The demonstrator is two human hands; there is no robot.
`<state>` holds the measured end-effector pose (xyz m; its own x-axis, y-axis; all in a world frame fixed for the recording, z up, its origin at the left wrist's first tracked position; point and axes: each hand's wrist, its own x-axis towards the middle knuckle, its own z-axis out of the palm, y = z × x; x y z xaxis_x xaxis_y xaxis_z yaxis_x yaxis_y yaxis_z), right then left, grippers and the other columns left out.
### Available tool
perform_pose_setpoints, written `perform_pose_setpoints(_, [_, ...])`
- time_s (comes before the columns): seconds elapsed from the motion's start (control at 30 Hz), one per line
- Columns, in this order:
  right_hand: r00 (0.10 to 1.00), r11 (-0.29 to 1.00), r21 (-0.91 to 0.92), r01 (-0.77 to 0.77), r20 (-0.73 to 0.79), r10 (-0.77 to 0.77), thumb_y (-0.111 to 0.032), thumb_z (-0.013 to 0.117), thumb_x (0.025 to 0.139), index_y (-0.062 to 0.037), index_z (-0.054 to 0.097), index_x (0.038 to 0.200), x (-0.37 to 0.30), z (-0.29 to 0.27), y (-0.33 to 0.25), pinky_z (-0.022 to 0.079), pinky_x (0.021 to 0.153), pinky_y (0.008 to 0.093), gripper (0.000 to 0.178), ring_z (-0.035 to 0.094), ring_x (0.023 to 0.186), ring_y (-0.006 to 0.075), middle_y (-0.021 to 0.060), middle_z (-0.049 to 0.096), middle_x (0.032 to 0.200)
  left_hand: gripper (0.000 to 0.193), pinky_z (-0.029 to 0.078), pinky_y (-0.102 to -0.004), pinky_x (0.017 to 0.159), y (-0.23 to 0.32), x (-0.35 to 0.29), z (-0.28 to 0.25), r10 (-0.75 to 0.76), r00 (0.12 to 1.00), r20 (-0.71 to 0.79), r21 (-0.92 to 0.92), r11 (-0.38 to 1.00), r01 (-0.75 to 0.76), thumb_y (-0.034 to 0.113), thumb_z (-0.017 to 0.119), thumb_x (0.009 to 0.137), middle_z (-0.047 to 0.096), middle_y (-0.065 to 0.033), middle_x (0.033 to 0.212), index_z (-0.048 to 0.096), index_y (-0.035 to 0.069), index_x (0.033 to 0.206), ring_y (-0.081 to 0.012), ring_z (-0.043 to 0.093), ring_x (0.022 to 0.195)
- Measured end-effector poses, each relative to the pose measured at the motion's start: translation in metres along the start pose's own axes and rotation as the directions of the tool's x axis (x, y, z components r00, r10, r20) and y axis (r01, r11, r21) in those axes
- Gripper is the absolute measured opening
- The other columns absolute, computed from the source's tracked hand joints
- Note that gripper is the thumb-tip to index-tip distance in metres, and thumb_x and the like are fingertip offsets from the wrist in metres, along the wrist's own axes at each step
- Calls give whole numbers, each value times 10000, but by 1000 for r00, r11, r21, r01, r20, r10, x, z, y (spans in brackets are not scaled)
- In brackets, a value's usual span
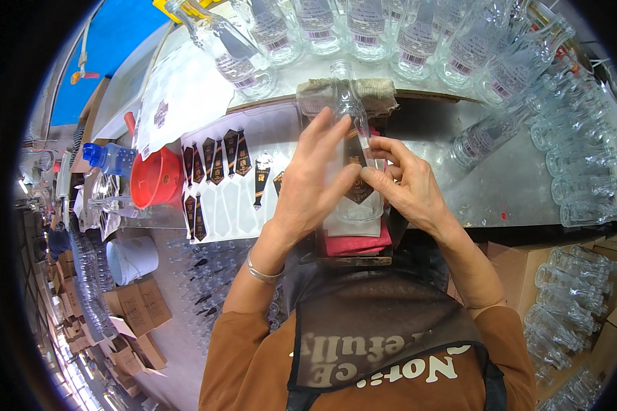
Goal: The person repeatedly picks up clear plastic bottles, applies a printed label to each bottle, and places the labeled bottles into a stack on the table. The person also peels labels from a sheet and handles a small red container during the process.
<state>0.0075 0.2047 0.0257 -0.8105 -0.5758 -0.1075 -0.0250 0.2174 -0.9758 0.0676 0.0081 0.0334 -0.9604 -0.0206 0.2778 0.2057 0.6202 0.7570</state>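
Note:
A clear glass bottle (350,104) lies in front of me, its neck pointing away, on a stand padded with a pale cloth (382,97) and a red cloth (356,244). On its upper side is a dark, pointed label (357,190) with gold print. My left hand (307,179) is over the bottle's left side, fingers stretched out and thumb at the label. Curled at the bottle's right side, my right hand (415,186) has its thumb on the label's edge. Left of the stand is a white backing sheet (236,218) with several dark labels (231,152).
Several glass bottles with printed labels (367,27) stand along the far side. One bottle (485,139) lies at right, near rows of clear bottles (586,185). At left are a red bucket (159,179), a blue-capped bottle (110,159) and, lower down, a white bucket (131,260).

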Motion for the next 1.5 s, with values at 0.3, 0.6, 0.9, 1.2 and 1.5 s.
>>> perform_pose_setpoints(0.3, [999,999,25,36,4,-36,-299,720,953,57,503,1375,1,0,8,528,736,254,593,655,921,111,172,616,1268,605,541,-385,990,1,-2,2,-8,1000,-10,33,999,9,134,714,924,388,-170,1578,507,120,1493,-294,537,1334])
perform_pose_setpoints(0.6, [999,975,218,-42,15,39,-308,713,943,58,534,1371,-9,-5,17,551,867,325,591,706,1008,198,169,691,1237,653,448,-372,1080,5,-25,6,-341,935,97,-568,752,333,60,653,973,464,-210,1512,356,8,1553,-266,507,1353])
perform_pose_setpoints(0.9, [1000,991,131,-15,15,13,-262,710,941,69,534,1358,-11,0,12,532,759,287,561,663,849,142,179,699,1179,731,472,-384,1065,10,-36,16,-336,936,108,-664,676,320,-25,642,950,461,-247,1491,265,-15,1576,-271,524,1327])
perform_pose_setpoints(1.2, [1000,987,158,15,22,-19,-225,695,959,79,517,1364,-11,0,16,510,673,254,537,618,741,98,182,675,1190,735,488,-379,1055,16,-34,19,-346,934,86,-692,654,305,-46,645,939,477,-248,1475,266,-28,1568,-272,541,1308])
perform_pose_setpoints(1.5, [1000,989,148,24,6,-26,-262,714,942,71,539,1345,-11,1,17,528,738,275,551,662,826,128,177,699,1165,729,478,-379,1066,12,-35,18,-348,934,84,-686,659,307,-55,639,938,481,-245,1473,273,-24,1569,-267,537,1314])
